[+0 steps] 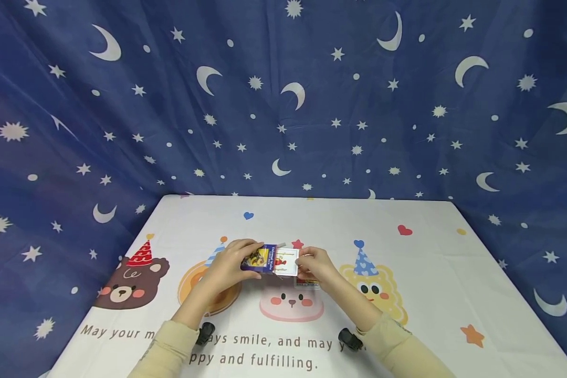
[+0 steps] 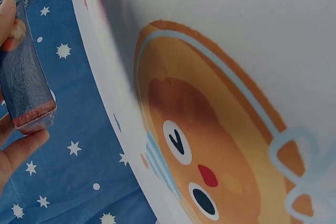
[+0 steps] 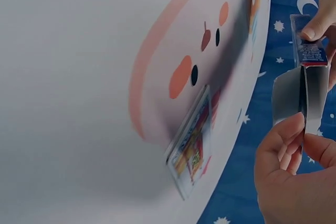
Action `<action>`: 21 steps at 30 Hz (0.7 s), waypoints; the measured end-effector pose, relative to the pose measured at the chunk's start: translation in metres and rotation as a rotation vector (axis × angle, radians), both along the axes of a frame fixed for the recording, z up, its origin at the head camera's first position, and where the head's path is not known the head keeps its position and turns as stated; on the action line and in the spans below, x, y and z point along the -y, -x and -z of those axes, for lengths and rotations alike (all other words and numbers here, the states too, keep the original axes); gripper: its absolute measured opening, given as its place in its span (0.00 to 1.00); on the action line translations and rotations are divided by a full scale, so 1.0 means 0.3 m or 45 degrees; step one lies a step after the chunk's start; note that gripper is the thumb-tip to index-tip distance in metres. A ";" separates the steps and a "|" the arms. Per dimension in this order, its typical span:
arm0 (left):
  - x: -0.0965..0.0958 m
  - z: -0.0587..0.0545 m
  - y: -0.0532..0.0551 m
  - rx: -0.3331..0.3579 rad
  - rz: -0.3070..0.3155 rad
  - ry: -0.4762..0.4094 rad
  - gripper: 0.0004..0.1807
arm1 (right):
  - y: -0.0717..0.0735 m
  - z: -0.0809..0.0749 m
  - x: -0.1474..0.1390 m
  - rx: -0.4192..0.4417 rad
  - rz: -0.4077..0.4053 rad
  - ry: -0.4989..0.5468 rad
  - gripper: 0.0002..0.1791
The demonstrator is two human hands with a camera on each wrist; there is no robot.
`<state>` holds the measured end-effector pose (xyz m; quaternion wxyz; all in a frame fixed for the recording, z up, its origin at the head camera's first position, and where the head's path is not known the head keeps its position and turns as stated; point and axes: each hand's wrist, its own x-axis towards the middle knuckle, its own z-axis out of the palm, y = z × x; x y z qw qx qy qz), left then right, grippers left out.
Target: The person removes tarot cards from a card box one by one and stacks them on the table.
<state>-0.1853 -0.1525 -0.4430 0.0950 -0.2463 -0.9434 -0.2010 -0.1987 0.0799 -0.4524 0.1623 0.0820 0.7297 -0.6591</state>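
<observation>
My left hand (image 1: 229, 262) grips a small blue and yellow tarot card box (image 1: 267, 257), thumb on the near side, above the table. In the left wrist view the box (image 2: 26, 77) shows a long side and a red-banded end. From its right end sticks a white-bordered card (image 1: 288, 262) with a red figure. My right hand (image 1: 318, 266) pinches that card's outer edge between thumb and fingers. The right wrist view shows a loose grey flap (image 3: 286, 95) at the box's mouth. Below the right hand, a card stack (image 3: 191, 153) lies face up on the table, partly hidden in the head view.
A white tablecloth (image 1: 434, 294) printed with cartoon animals, hearts and lettering covers the table. Blue curtains (image 1: 312, 110) with moons and stars hang behind and along the sides. Black wrist cameras (image 1: 349, 339) sit by both forearms.
</observation>
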 end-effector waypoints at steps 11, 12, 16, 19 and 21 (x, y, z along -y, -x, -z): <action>0.018 0.001 -0.011 -0.013 0.007 0.009 0.42 | -0.008 0.001 -0.076 -0.011 -0.036 -0.067 0.19; 0.021 0.004 -0.014 -0.007 0.004 0.007 0.42 | -0.007 0.000 -0.083 -0.010 -0.039 -0.072 0.18; 0.029 0.015 -0.025 0.010 -0.008 0.012 0.42 | -0.002 -0.003 -0.109 0.004 -0.023 -0.092 0.14; 0.030 0.021 -0.027 0.013 -0.010 0.014 0.42 | 0.004 -0.002 -0.127 0.025 -0.009 -0.083 0.13; 0.031 0.023 -0.026 0.009 -0.008 0.015 0.42 | 0.011 -0.006 -0.138 0.045 -0.015 -0.074 0.15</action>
